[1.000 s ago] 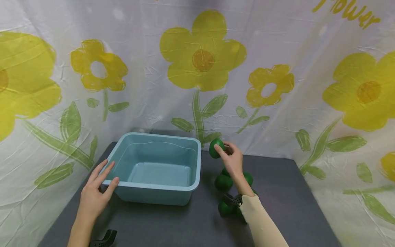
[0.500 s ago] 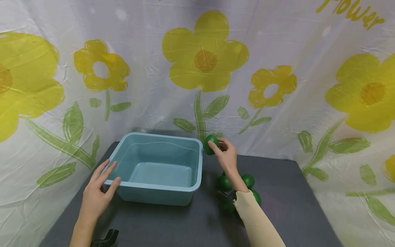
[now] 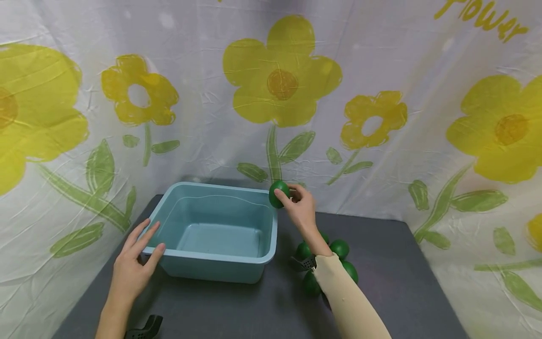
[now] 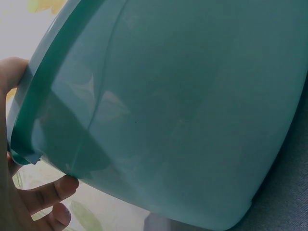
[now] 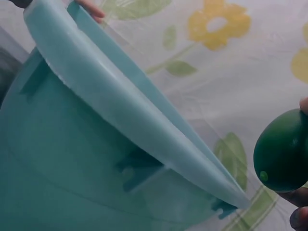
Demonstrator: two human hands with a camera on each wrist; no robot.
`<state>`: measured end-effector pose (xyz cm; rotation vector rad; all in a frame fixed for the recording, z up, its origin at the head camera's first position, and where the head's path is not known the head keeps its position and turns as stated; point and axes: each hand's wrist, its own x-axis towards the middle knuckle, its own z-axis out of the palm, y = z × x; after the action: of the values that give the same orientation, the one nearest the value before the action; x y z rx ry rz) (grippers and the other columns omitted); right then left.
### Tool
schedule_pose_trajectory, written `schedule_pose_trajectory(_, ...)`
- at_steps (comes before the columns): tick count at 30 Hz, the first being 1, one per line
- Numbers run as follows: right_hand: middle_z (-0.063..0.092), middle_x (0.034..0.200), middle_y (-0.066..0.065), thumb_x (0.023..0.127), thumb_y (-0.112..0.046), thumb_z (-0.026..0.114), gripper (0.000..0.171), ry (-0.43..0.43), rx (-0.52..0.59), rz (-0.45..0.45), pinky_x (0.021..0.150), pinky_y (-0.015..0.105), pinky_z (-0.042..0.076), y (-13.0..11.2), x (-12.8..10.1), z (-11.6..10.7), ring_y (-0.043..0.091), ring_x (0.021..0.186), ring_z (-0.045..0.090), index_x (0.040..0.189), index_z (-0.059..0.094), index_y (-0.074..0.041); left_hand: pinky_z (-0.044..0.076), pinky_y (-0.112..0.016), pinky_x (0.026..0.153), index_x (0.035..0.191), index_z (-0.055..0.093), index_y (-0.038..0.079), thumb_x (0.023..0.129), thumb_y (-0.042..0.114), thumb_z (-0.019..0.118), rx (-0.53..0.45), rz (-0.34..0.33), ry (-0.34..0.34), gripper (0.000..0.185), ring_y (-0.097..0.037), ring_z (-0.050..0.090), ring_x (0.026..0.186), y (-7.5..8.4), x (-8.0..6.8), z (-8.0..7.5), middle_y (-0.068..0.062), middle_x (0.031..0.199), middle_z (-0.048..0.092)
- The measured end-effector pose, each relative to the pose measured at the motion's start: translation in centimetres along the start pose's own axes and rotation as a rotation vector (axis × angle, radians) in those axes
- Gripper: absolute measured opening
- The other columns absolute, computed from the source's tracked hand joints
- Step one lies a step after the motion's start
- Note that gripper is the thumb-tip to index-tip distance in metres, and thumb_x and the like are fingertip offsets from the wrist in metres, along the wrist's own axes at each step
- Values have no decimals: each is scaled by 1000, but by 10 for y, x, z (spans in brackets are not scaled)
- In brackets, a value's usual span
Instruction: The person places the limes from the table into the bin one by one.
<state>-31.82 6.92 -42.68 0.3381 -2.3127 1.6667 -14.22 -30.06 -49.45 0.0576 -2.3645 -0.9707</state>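
While the left hand (image 3: 133, 268) rests with straight fingers against the near-left corner of a pale blue plastic tub (image 3: 220, 263), apparently steadying it on the dark grey table (image 3: 381, 245), the right hand (image 3: 301, 209) lifts a green ball (image 3: 278, 194) pinched between thumb and fingertips. The ball hangs just at the tub's far-right corner, level with the rim and not yet over the basin, which looks bare inside. The right wrist view shows the same ball (image 5: 281, 150) clear of the tub's lip (image 5: 144, 115), with open air between them, so it is carried rather than set down. In the left wrist view the tub wall (image 4: 183, 106) fills the frame and the fingertips (image 4: 57, 190) lie along its edge, touching but not curled round it. Several more green balls (image 3: 338, 248) cluster on the table to the right of the tub, partly hidden behind the beige sleeve (image 3: 351, 301), within easy reach of the hand that works them. A white cloth printed with yellow flowers (image 3: 281, 70) drapes the far side and both flanks.
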Motion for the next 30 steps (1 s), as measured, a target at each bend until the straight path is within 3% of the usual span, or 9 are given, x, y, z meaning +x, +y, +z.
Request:
schedule_pose_trajectory(6, 78, 99, 13, 95, -38, 79, 43, -3, -57, -1, 70, 32, 47, 0, 1, 5, 17, 74, 61, 125, 75, -9, 41, -72, 93, 155, 57, 17, 100, 22, 74, 3, 7, -3, 58, -53, 43, 145, -2, 1, 3, -13, 166, 42)
schedule_pose_trajectory(14, 78, 103, 14, 94, -40, 77, 48, -73, -122, -36, 73, 35, 48, 2, -1, 16, 21, 79, 63, 129, 73, -8, 44, -61, 85, 155, 57, 19, 98, 20, 76, 37, 11, 13, 60, -51, 48, 142, -1, 0, 1, -13, 165, 44)
schedule_pose_trajectory(23, 77, 104, 11, 94, -44, 78, 48, -137, -155, -48, 76, 38, 52, 3, -3, 24, 23, 86, 67, 128, 73, -10, 43, -56, 83, 156, 57, 23, 98, 20, 76, 54, 9, 22, 61, -50, 50, 140, -2, 0, 2, -11, 165, 44)
schedule_pose_trajectory(30, 75, 105, 10, 94, -44, 79, 48, -176, -215, -82, 72, 38, 51, 5, -2, 29, 23, 84, 66, 128, 73, -11, 45, -65, 87, 155, 58, 21, 96, 19, 78, 33, 16, 26, 62, -52, 48, 141, -2, 1, 1, -13, 164, 45)
